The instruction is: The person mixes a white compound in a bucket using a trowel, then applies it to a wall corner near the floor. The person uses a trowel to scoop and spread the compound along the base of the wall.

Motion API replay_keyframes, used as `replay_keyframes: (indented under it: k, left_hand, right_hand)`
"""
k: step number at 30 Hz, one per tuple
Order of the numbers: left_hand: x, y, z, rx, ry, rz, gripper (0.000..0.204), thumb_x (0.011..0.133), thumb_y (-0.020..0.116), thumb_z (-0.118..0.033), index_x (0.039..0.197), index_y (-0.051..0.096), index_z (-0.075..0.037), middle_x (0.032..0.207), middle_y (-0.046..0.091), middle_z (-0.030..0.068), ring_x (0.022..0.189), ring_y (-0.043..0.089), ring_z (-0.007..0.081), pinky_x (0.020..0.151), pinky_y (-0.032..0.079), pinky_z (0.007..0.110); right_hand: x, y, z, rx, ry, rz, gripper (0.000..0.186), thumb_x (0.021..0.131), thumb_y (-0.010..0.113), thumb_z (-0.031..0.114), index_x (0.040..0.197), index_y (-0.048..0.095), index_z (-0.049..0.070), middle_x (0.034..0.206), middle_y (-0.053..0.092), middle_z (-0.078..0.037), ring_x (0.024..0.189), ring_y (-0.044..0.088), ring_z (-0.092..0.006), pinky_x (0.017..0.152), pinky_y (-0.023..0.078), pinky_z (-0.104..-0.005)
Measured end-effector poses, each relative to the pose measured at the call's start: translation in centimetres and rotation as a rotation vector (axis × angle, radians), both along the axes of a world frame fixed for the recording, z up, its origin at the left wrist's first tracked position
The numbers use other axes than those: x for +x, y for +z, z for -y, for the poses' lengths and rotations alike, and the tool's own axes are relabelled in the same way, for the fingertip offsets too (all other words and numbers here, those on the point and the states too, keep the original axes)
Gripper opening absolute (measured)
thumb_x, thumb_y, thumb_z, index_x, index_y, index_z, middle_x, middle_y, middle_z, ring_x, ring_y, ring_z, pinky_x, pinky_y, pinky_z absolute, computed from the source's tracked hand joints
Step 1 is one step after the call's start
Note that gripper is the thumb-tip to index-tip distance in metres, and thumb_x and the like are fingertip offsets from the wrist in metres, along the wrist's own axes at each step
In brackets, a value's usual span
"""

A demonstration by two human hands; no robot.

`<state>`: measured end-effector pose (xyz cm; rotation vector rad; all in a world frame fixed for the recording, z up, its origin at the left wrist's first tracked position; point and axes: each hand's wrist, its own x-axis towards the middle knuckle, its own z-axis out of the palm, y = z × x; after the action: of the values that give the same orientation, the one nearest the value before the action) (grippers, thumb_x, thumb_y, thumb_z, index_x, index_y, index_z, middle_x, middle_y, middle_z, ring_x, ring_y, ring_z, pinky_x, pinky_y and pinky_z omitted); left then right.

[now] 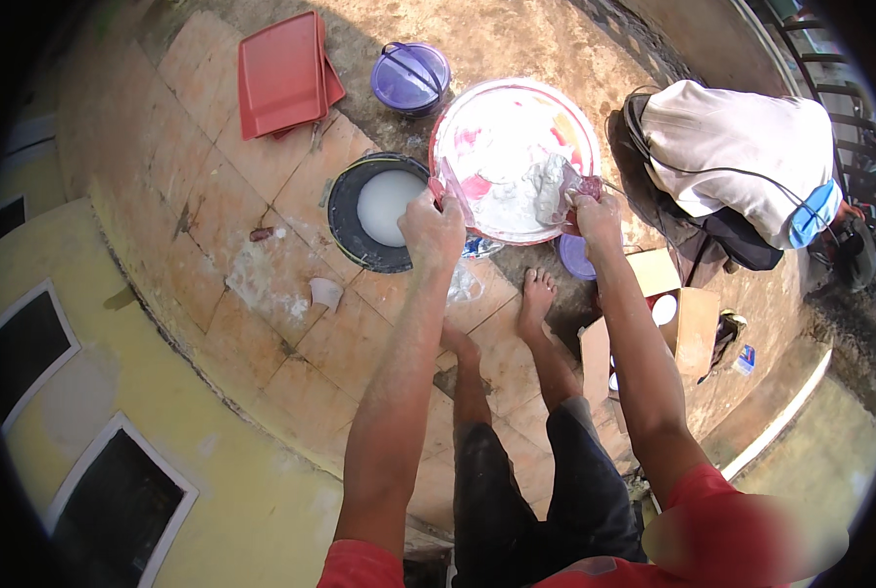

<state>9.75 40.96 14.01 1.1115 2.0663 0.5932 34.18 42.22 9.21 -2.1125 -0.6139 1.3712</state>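
Observation:
A round basin [440, 116] with a red-pink rim stands in front of me, full of thick white paste with pink patches. My right hand [598, 218] is closed round a scraper [577, 188] over the basin's right side, and a lump of paste [550, 184] clings to its blade. At the basin's left rim my left hand [433, 227] grips a flat pinkish scraper [455, 193], held up on edge. Left of that hand sits a black bucket [345, 238] with cloudy white liquid in it.
Beyond the bucket are a purple lidded pail [411, 78] and stacked red trays [279, 73]. An open cardboard box [695, 333] stands by my right forearm. Pale cloth [737, 147] covers a dark bulky thing at right. A white shard [326, 292] lies on the tiles.

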Motion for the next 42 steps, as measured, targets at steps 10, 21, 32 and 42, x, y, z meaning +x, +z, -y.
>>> replay_keyframes:
  k: [10, 21, 32, 42]
  left_hand:
    - [1.8, -0.1, -1.0, -0.004, -0.003, 0.001, 0.03, 0.088, 0.061, -0.021, 0.089, 0.07, 0.008, 0.08, 0.069, 0.0296, 0.082, 0.069, 0.0464, 0.08, 0.052, 0.051]
    - [1.4, 0.0, 0.1, -0.075, 0.064, 0.057, 0.031, 0.088, 0.061, -0.022, 0.089, 0.07, 0.008, 0.079, 0.07, 0.0289, 0.081, 0.07, 0.0448, 0.078, 0.052, 0.05]
    - [1.6, -0.3, 0.8, -0.008, 0.099, 0.053, 0.028, 0.087, 0.06, -0.019, 0.086, 0.07, 0.006, 0.074, 0.067, 0.0287, 0.076, 0.069, 0.0457, 0.075, 0.052, 0.051]
    - [1.1, -0.6, 0.6, -0.023, 0.065, 0.131, 0.028, 0.088, 0.061, -0.021, 0.087, 0.07, 0.006, 0.074, 0.069, 0.024, 0.073, 0.07, 0.0378, 0.072, 0.052, 0.045]
  right_hand:
    - [3.8, -5.9, -1.3, -0.033, 0.099, 0.092, 0.017, 0.085, 0.068, 0.013, 0.087, 0.068, -0.004, 0.073, 0.066, -0.01, 0.064, 0.064, -0.0206, 0.051, 0.053, -0.0371]
    - [0.7, -2.0, -1.3, -0.067, 0.075, -0.01, 0.014, 0.084, 0.066, 0.008, 0.076, 0.064, -0.004, 0.062, 0.061, -0.011, 0.049, 0.058, -0.0196, 0.044, 0.046, -0.035]
    - [-3.7, -3.2, -3.5, -0.059, 0.379, 0.06, 0.021, 0.087, 0.072, 0.015, 0.073, 0.068, -0.001, 0.061, 0.063, -0.009, 0.055, 0.063, -0.0192, 0.047, 0.049, -0.0341]
    - [4.1, -5.4, -17.6, -0.041, 0.904, 0.503, 0.046, 0.089, 0.069, 0.045, 0.088, 0.076, 0.0, 0.077, 0.073, -0.019, 0.079, 0.074, -0.0293, 0.07, 0.057, -0.042]
